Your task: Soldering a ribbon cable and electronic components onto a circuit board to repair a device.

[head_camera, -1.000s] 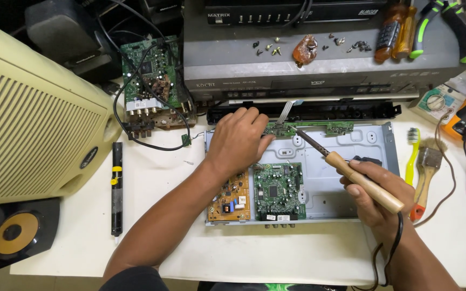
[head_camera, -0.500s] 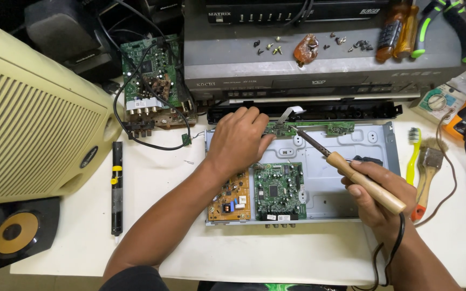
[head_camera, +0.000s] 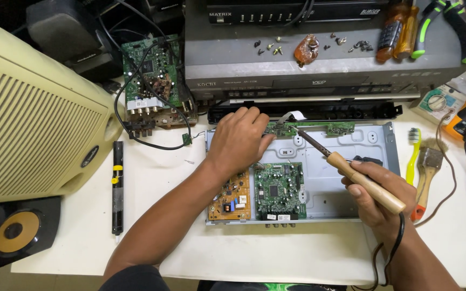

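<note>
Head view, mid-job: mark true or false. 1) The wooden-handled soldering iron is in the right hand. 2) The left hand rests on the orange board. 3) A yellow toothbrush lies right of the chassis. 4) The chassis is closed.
1) True: the right hand grips the wooden-handled soldering iron.
2) False: the left hand rests at the narrow green strip board; the orange board lies nearer.
3) True: yellow toothbrush.
4) False: the grey metal chassis is open.

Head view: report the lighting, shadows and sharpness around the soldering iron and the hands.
Head view: even, soft light, no harsh glare; the soldering iron is sharp, casting a faint shadow on the metal chassis; left hand and right hand show no motion blur; edges bow slightly from the wide lens.
</note>
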